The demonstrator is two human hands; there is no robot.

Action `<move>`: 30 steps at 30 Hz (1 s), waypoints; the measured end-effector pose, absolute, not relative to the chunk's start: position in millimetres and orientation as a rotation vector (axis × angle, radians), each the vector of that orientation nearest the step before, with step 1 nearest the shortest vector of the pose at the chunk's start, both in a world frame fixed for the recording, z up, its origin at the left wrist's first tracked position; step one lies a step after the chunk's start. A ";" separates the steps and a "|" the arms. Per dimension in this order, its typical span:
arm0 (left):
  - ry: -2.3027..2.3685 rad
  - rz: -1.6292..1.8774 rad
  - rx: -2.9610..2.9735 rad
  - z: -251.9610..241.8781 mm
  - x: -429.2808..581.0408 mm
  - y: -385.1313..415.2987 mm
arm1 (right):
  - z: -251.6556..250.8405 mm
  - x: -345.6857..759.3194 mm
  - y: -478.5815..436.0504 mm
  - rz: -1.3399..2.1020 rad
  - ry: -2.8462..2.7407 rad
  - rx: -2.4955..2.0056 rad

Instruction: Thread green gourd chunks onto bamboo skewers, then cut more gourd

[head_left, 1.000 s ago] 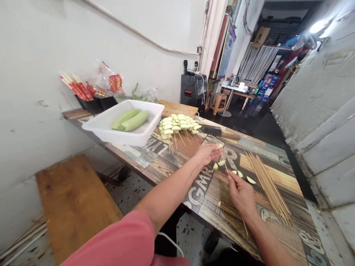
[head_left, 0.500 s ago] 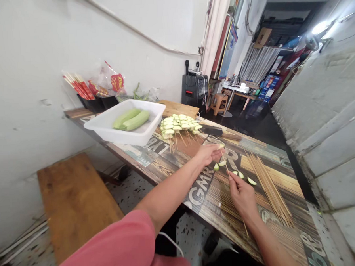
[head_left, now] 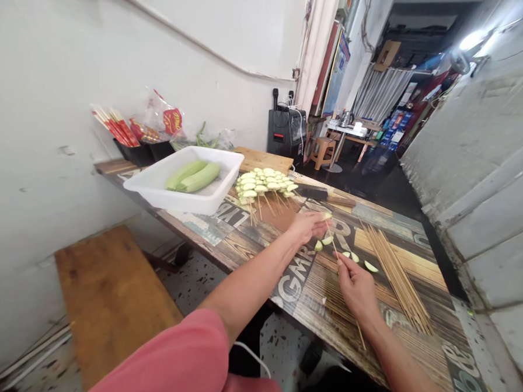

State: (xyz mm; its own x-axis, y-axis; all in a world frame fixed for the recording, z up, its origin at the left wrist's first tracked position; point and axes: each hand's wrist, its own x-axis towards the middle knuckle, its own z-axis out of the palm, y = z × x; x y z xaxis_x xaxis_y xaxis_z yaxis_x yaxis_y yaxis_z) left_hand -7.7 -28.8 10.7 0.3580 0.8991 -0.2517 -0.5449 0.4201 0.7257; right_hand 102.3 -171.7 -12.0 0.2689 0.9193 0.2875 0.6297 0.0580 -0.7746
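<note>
- Your right hand (head_left: 357, 286) is pinching a thin bamboo skewer (head_left: 334, 252), fingers closed on its shaft. The stick is pointing away from you, slanting slightly left.
- Your left hand (head_left: 305, 224), just beyond, is gripping a pale green gourd slice (head_left: 326, 216) at the skewer's far tip.
- Loose cut slices (head_left: 370, 266) and a bundle of bare skewers (head_left: 395, 274) are lying to the right of both hands.
- Farther off to the left, a white plastic tub (head_left: 187, 203) is holding two whole green gourds (head_left: 194, 177).

White tub (head_left: 156, 193) on the printed table (head_left: 422, 258), two pale green gourds (head_left: 194, 177) inside. Just beside it, a pile of loaded skewers (head_left: 263, 182). Cleaver (head_left: 318, 193) lies flat behind the pile. Bundle of bare sticks (head_left: 395, 277) near the right edge. Black holders (head_left: 139, 152) with red chopsticks (head_left: 113, 128) at the wall. Wooden bench (head_left: 111, 297) on the left, black speaker (head_left: 285, 137) further back.
</note>
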 end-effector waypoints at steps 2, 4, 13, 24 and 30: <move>0.704 1.005 0.599 11.4 -7.8 -29.8 | -12.1 101.5 -171.4 0.429 -1.440 -1.640; 0.706 1.002 0.611 12.4 -7.8 -30.8 | -12.6 100.7 -171.0 0.451 -1.430 -1.623; 0.682 0.934 0.638 12.8 -8.5 -31.6 | -19.7 96.5 -167.2 0.689 -1.276 -1.577; 0.579 0.948 0.544 7.2 1.0 -33.5 | -8.3 86.7 -168.2 1.056 -0.970 -1.356; 0.634 0.960 0.523 10.4 0.6 -37.0 | -10.9 83.7 -168.7 1.067 -0.982 -1.374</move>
State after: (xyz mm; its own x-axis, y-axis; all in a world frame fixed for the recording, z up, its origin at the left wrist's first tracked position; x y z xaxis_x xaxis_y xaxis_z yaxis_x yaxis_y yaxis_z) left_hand 0.6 -37.0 10.4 0.4215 0.8691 -0.2590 -0.5795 0.4778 0.6602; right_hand 83.7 -168.7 -10.9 0.2548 0.9643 -0.0723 -0.0084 -0.0725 -0.9973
